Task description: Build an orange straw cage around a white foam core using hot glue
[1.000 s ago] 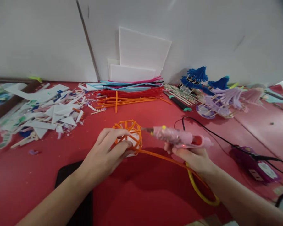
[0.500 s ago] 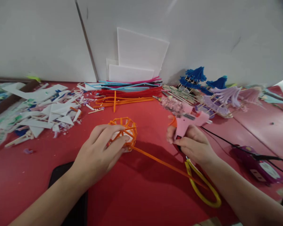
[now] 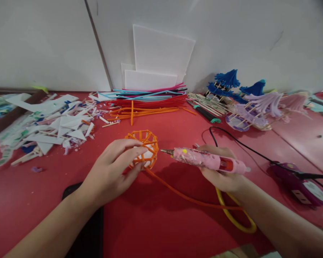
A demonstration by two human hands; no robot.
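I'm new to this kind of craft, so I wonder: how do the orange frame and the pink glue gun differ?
Shape: the orange frame is a rounded, open lattice; the pink glue gun is long and narrows to a point.
Size: the glue gun looks longer than the frame.
Hold: the left hand has the frame, the right hand the glue gun.
Shared: both are in hand at the red table.

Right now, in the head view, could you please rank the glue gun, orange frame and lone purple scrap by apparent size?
1. Glue gun
2. Orange frame, partly hidden by the left hand
3. Purple scrap
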